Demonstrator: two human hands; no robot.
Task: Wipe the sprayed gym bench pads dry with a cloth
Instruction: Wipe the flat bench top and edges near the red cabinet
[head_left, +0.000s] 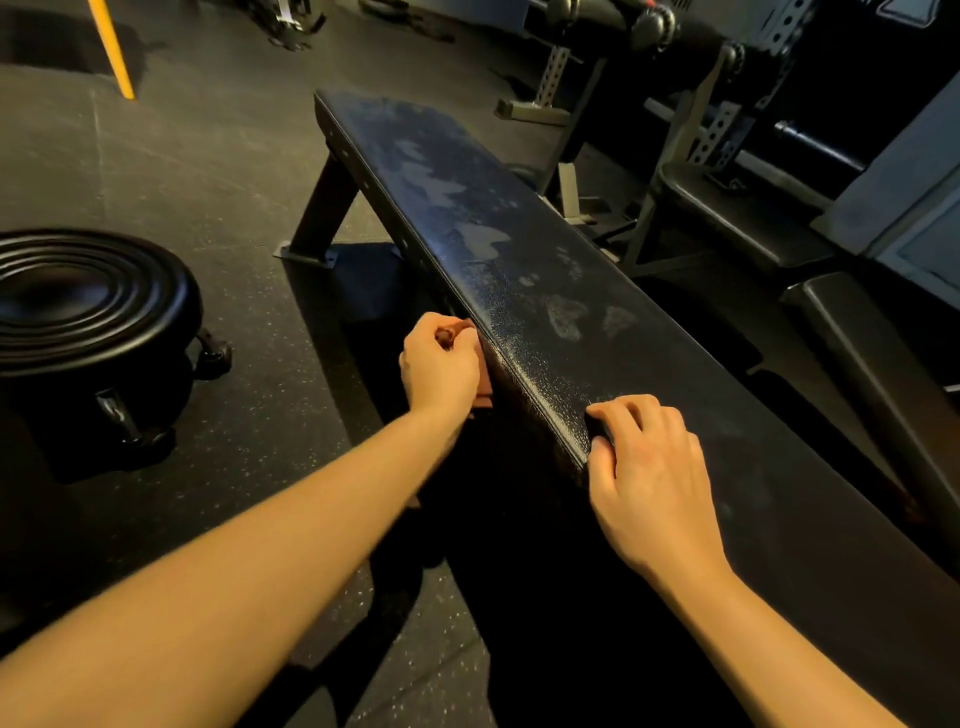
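Observation:
A long black flat bench pad (524, 249) runs from near right to far left, its top blotched with pale wet patches. My left hand (439, 366) grips a reddish-brown cloth (480, 374) and holds it against the pad's left side edge. Most of the cloth is hidden behind the hand. My right hand (649, 478) rests on the pad's near left edge with its fingers curled over the rim.
A round black padded stool on casters (98, 322) stands on the rubber floor to the left. Another bench (857, 322) and rack uprights (727, 119) crowd the right side. A yellow post (111, 47) stands at far left. The bench leg (322, 213) is bolted down.

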